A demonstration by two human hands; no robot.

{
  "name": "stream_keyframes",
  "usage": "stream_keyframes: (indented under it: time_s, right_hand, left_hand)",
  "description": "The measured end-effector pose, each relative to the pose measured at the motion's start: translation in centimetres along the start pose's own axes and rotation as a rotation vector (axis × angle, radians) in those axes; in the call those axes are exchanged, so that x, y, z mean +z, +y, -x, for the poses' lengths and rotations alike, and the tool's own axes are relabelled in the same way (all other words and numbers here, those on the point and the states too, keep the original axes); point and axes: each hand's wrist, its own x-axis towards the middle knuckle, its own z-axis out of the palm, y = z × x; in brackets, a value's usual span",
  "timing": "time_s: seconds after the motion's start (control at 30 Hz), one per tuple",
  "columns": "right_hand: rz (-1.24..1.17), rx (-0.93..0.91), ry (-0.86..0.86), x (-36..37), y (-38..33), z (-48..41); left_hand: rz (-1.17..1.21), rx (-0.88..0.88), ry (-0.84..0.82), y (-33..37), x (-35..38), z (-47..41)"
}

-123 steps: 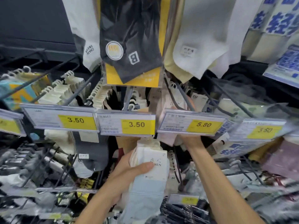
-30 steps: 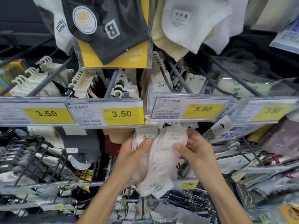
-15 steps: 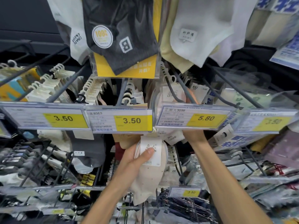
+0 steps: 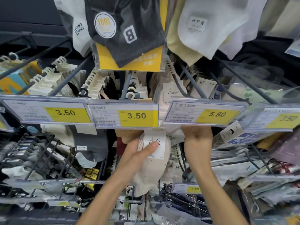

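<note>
A cream sock pair [image 4: 151,174] was gripped in the left hand [image 4: 135,157], thumb pressed on its paper label [image 4: 155,138], just below the 3.50 price tag [image 4: 125,115]. The right hand [image 4: 197,138] was raised under the 5.80 price tag [image 4: 203,113]; its fingertips were hidden, so its grip could not be told.

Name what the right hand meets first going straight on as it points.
The right hand would probably meet the pale socks behind the 5.80 price tag; depth is unclear.

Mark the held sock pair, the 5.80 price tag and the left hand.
sock pair [image 4: 151,172], head view, speckled fabric below the label.
5.80 price tag [image 4: 216,114], head view, yellow field.
left hand [image 4: 134,155], head view, thumb base.
</note>
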Motion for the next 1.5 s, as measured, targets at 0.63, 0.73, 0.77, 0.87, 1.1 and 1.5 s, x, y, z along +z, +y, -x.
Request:
stream_keyframes:
  time_s: [0.63, 0.73, 0.77, 0.87, 1.1, 1.5]
  right_hand:
    - [-0.077, 0.080, -0.199, -3.7, 1.0, 5.2]
    - [-0.184, 0.070, -0.172, -3.8, 0.6, 4.4]
    - [-0.230, 0.065, -0.128, -4.0, 0.4, 3.7]
    - [-0.187, -0.034, -0.057, -4.1, -0.4, 0.9]
    - [0.128, 0.395, -0.005, -3.2, 0.7, -4.1]
    - [0.268, 0.073, -0.197, -1.0, -0.7, -3.6]
  left_hand:
    - [-0.002, 0.052, -0.017, 0.2, 1.8, -1.3]
    - [-0.002, 0.085, 0.026, 0.4, 1.6, -1.2]
    - [0.011, 0.089, 0.048, 0.3, 1.5, -1.3]
    - [0.018, 0.079, 0.087, 0.2, 1.2, -1.4]
    - [0.051, -0.001, 0.119, 0.3, 1.1, -1.4]
    - [-0.015, 0.054, 0.097, 0.9, 1.3, -0.9]
